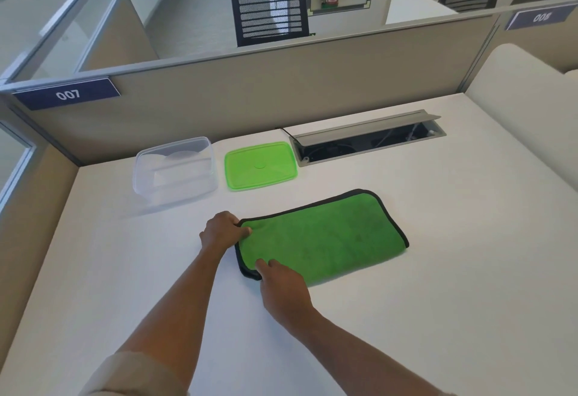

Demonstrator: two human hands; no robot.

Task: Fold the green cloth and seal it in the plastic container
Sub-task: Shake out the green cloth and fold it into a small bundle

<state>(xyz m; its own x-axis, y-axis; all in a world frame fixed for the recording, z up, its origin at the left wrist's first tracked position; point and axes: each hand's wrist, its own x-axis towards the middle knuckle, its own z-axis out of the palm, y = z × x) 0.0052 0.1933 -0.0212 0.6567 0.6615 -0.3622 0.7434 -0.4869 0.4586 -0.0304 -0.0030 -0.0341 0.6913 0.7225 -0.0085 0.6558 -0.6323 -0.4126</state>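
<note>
The green cloth (pixel 325 239) lies folded in half on the white tabletop (pixel 438 270), black-trimmed, its fold along the near edge. Our left hand (pixel 220 233) has its grip pinched together on the cloth's corner at nine o'clock; our right hand (pixel 281 289) presses its fingers on the near-left corner — whether that grip is clamped we cannot tell. At twelve o'clock from the cloth lies the green lid (pixel 259 165), apart from it; at ten o'clock stands the clear plastic container (pixel 175 170), open.
</note>
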